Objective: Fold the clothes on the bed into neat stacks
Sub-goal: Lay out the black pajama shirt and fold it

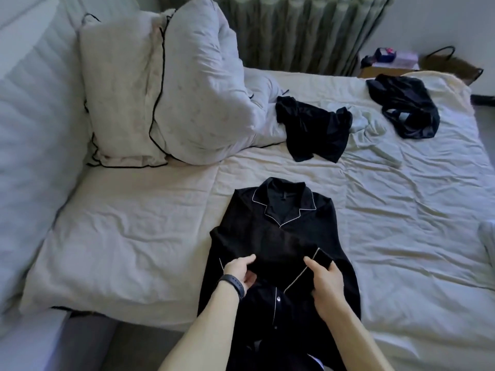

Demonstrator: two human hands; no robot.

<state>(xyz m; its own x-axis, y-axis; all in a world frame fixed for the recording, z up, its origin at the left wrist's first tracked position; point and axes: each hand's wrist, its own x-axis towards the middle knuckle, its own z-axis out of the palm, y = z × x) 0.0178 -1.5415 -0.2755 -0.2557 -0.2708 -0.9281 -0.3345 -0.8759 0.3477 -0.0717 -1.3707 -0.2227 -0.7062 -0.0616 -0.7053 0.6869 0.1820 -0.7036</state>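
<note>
A black pyjama shirt (278,236) with white piping lies face up on the white bed (401,223), collar pointing away from me, its sleeves folded across the chest. My left hand (239,271), with a black band on its wrist, grips the edge of the folded sleeve at the shirt's left side. My right hand (325,279) pinches the piped cuff on the right. Farther back lie a crumpled black garment (316,129) and a second black garment (407,108) near the bed's far corner. A pale green cloth (372,127) lies between them.
Two white pillows (166,89) with black piping lean at the back left beside a padded white headboard (32,129). A radiator (300,30) stands behind the bed. A small table (388,62) with items and a brown bag (452,62) sit at the far right.
</note>
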